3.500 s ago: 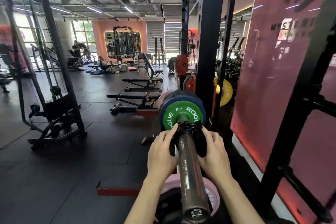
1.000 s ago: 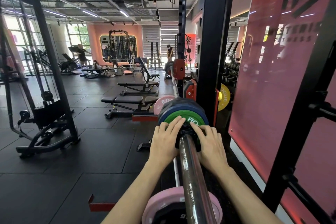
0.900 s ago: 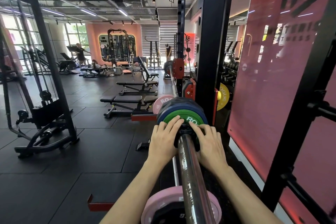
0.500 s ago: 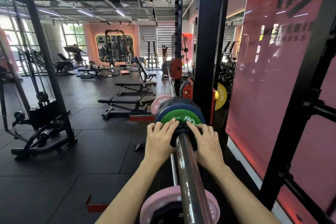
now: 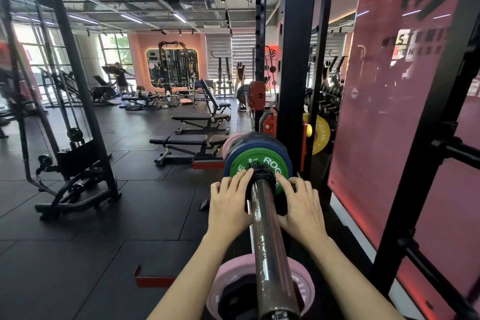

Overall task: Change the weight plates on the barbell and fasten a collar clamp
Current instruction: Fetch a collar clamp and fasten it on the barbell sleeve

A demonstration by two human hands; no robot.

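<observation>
The black collar clamp (image 5: 262,173) sits on the bar sleeve (image 5: 268,236), pressed up against the green plate (image 5: 255,162) at the far end of the sleeve. Behind the green plate come a larger blue plate (image 5: 281,154) and a dark one, all stacked tight against the black rack post (image 5: 294,60). The plate change looks finished on this side; what seems left is locking the clamp, and whether its lever is already closed cannot be told.

The left hand (image 5: 230,202) lies flat on the left of the sleeve, its fingers spread and touching the clamp and the plate's face. The right hand (image 5: 301,205) mirrors it on the right, pressing rather than gripping.

Nearer, below the sleeve, a pink plate (image 5: 231,280) lies on the dark floor (image 5: 104,241), probably one taken off. A yellow plate (image 5: 320,134) hangs on the rack to the right.
</observation>
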